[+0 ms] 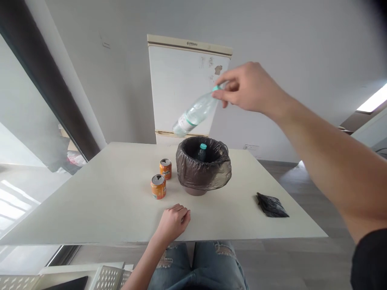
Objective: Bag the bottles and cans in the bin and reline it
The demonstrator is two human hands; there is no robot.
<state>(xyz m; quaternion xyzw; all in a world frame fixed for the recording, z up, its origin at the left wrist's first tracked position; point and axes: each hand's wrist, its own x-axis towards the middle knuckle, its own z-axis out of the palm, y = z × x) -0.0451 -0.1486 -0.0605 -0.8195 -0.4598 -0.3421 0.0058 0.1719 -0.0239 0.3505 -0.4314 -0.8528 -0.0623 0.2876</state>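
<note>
My right hand (242, 86) pinches a clear plastic bottle (196, 112) by its teal cap. Tilted, with its base down to the left, the bottle hangs above a small trash bin (196, 192). A black plastic bag (205, 175) lines that bin and folds over its rim. Inside stands another bottle (202, 152), of which the teal cap and neck show. My left hand (174, 220) rests on the table near its front edge, fingers curled closed; whether anything is inside is hidden. Two orange drink cans (159, 187) (165, 169) stand upright left of the bin, their tops opened.
The white table (105, 193) spans the view before my legs. On its right side lies a folded black plastic bag (272, 205). A white refrigerator (178, 80) stands behind the table. White perforated baskets (109, 278) sit at the lower left, below the tabletop.
</note>
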